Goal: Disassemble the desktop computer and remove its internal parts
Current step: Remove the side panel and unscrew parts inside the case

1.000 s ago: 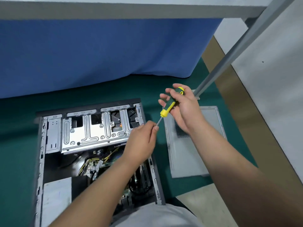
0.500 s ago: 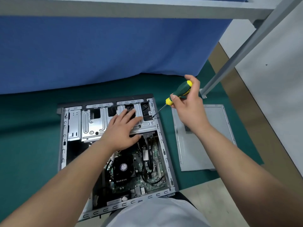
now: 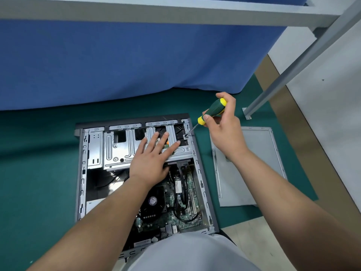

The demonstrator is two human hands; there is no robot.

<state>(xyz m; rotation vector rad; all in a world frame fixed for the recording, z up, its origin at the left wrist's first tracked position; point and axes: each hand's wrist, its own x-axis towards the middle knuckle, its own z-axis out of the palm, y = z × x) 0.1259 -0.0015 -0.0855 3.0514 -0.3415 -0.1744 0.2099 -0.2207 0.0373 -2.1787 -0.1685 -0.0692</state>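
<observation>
**Desktop computer: screwdriver tip now seated at the drive cage corner**

Desktop computer [image 3: 140, 173] lies open on its side on the green mat [image 3: 39, 163], side panel [image 3: 254, 163] already off and lying just to its right. A second ago both hands were up working the screwdriver [image 3: 212, 112] in the air; now the left hand [image 3: 154, 155] lies flat, fingers straight, pressing on the drive cage [image 3: 121, 147], while the right hand [image 3: 222, 124] grips the handle with its tip down at a screw on the cage's far right corner. That suggests the cage is being unfastened next. Below it, black cables [image 3: 185, 202] run across the motherboard [image 3: 175, 208] and plug in under the cage edge; they likely need unplugging before it lifts. A blue cloth [image 3: 136, 55] hangs behind.
</observation>
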